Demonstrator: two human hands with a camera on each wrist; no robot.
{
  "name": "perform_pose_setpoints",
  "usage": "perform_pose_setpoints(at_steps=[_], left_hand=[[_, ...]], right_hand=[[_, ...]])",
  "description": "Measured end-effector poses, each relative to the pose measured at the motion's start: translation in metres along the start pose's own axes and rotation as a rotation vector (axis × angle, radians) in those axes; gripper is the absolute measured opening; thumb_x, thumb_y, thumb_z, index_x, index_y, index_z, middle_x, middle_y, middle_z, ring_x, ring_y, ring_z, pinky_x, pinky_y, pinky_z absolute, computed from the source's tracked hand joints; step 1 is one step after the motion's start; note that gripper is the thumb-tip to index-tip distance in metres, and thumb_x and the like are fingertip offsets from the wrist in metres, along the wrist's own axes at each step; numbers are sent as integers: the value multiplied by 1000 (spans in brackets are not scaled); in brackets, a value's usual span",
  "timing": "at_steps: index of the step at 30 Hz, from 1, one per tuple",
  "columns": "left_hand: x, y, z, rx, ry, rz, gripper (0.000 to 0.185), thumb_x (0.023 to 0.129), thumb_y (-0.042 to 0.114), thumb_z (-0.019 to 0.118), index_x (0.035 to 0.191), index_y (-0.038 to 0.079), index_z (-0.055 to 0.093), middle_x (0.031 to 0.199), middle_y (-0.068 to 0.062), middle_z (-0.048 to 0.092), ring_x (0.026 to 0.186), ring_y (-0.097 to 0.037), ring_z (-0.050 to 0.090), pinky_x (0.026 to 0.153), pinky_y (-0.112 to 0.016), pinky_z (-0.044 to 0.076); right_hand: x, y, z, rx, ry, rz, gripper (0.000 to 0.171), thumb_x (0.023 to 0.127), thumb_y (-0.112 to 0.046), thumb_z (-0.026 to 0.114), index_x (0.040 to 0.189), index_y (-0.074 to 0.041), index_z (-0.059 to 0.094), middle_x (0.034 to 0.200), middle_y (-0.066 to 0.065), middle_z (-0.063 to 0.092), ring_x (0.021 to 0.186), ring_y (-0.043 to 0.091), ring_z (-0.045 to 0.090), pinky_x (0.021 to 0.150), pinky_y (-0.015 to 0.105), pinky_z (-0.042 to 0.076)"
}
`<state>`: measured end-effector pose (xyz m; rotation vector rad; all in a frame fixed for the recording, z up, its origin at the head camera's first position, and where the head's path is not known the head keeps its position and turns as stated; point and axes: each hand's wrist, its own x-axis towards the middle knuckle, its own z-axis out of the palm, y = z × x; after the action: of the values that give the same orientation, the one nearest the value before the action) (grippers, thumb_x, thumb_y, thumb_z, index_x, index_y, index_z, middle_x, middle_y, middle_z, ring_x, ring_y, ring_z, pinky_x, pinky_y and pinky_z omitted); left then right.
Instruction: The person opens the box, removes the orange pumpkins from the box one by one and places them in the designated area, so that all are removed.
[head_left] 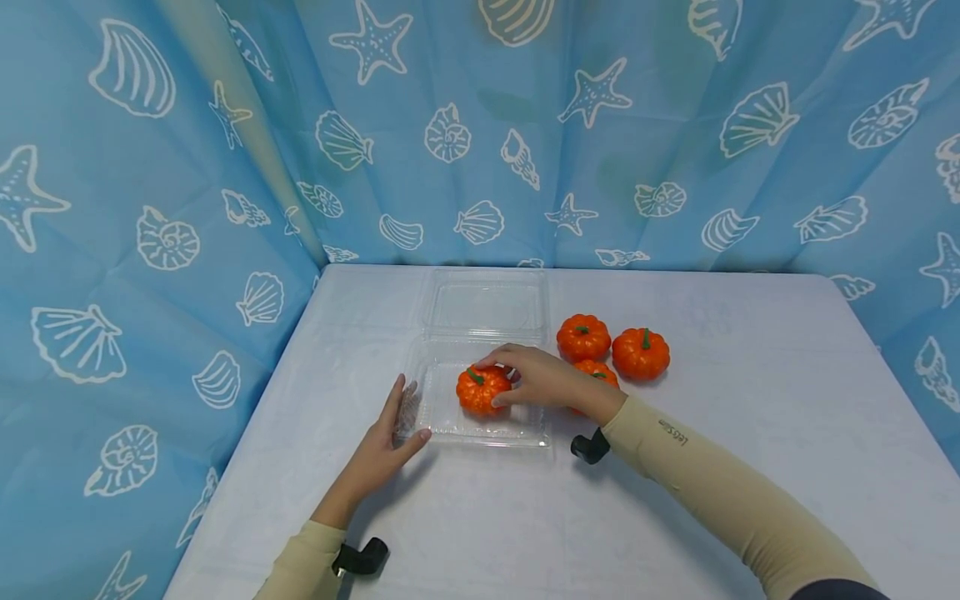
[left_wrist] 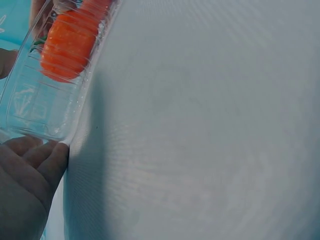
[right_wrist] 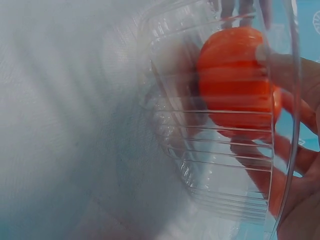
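A clear plastic clamshell container (head_left: 480, 439) lies on the table with its lid (head_left: 487, 305) folded back, away from me. Inside its base is a small orange toy pumpkin (head_left: 474, 400) with a green stem. My right hand (head_left: 538, 379) grips this pumpkin, thumb on the near side and fingers on the far side; the right wrist view shows the pumpkin (right_wrist: 232, 82) through the ribbed clear wall. At the container's left wall, my left hand (head_left: 377, 458) rests its extended fingers, with the thumb spread toward the near corner. In the left wrist view, those fingertips (left_wrist: 59, 150) touch the container's end.
Right of the container stand three more orange pumpkins: one at the back (head_left: 583, 340), one on the right (head_left: 641, 357) and one in front (head_left: 600, 372), partly behind my right hand. A white cloth covers the table (head_left: 675, 517). Blue shell-print curtains (head_left: 465, 100) border it.
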<state>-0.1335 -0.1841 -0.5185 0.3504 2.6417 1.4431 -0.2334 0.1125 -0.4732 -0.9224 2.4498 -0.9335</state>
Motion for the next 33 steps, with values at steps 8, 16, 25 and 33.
perform_pose_setpoints(at_steps=[8, 16, 25, 33], left_hand=[[1, -1, 0, -3, -8, -5, 96, 96, 28, 71, 165, 16, 6, 166, -11, 27, 152, -34, 23, 119, -57, 25], [0, -1, 0, 3, 1, 8, 95, 97, 27, 71, 165, 13, 6, 166, -13, 28, 152, -36, 25, 119, -58, 25], [0, -1, 0, -6, -3, 2, 96, 97, 27, 71, 165, 12, 5, 166, -14, 26, 152, -37, 24, 118, -58, 26], [1, -2, 0, 18, -1, -17, 94, 97, 30, 69, 165, 14, 6, 166, -12, 27, 152, -36, 24, 120, -59, 25]], right_hand=[[-1, 0, -1, -7, 18, -5, 54, 90, -26, 80, 141, -22, 61, 140, 0, 60, 118, 17, 60, 95, 32, 56], [-4, -3, -4, -1, 53, -13, 55, 90, -28, 80, 141, -22, 62, 139, 1, 59, 116, 17, 60, 93, 32, 57], [-13, 0, -12, 37, 109, 6, 58, 88, -32, 82, 142, -27, 61, 140, 0, 56, 118, 16, 58, 94, 32, 57], [-26, 3, -21, 99, 160, 30, 60, 87, -36, 82, 142, -30, 60, 139, 3, 52, 121, 22, 57, 98, 43, 56]])
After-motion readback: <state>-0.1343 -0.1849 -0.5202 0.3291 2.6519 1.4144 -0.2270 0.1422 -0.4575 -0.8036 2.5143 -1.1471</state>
